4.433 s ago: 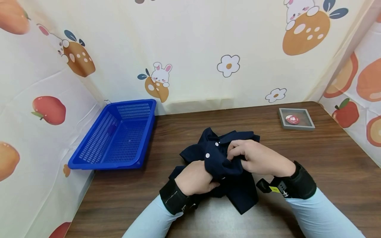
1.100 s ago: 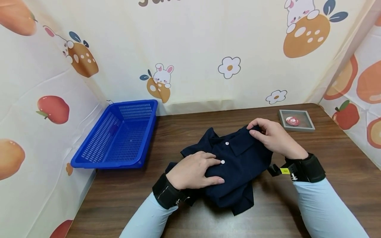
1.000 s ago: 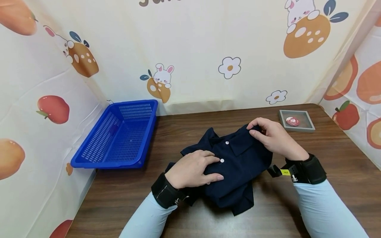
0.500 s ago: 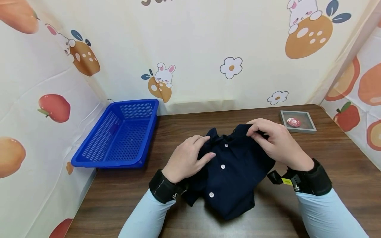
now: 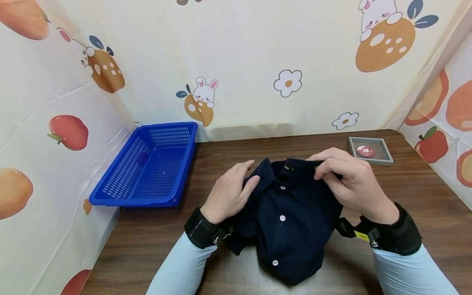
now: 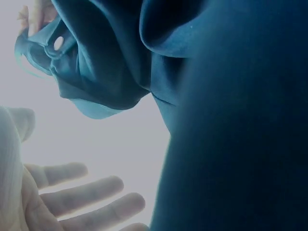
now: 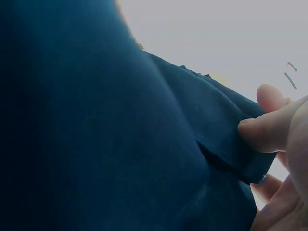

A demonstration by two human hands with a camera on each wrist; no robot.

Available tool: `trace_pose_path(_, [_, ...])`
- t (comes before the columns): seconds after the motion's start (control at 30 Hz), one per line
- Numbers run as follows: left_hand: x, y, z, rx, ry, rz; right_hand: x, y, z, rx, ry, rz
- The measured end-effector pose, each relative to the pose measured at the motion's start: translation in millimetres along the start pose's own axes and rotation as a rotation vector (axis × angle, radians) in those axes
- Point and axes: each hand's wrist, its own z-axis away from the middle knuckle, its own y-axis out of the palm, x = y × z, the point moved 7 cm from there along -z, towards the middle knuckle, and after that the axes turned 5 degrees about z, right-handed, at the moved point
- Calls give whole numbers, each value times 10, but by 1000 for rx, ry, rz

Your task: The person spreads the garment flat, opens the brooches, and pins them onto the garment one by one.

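A dark navy shirt (image 5: 295, 229) with white buttons hangs in front of me, its collar at the top and its lower part bunched near the table. My right hand (image 5: 350, 180) pinches the shirt by its upper right part; in the right wrist view the thumb and fingers grip a corner of the cloth (image 7: 211, 120). My left hand (image 5: 228, 190) is beside the collar's left side, fingers extended. In the left wrist view its fingers (image 6: 86, 195) are spread apart from the cloth (image 6: 96, 53), holding nothing.
A blue plastic basket (image 5: 96, 196) stands at the back left of the brown wooden table (image 5: 155, 246). At the back right lies a small grey tray (image 5: 383, 163) with a red and white round item (image 5: 365, 151) in it. Printed curtains (image 5: 243, 49) enclose the table.
The shirt was bunched under both hands, then spread out with the left palm resting on it. Since then the left hand has moved off toward the collar, and the right has raised the shirt.
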Motion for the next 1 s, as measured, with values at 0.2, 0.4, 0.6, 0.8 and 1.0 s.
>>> trace_pose_path(0.2, [27,67,-2,78,-3,107,54,-38,-1,-83,-52,-176])
trace_pose_path(0.4, [28,241,23,292,-48,225,54,-19,20,-82,-94,-300])
trace_pose_path(0.6, [29,281,28,333,-56,205,139,-1,-17,-54,-119,-310])
trace_pose_path(0.8, [-1,264,25,315,6,198,241,53,-53,-5,-170,-380])
trace_pose_path(1.0, [-65,227,32,288,88,251,246,117,-54,47,-172,-397])
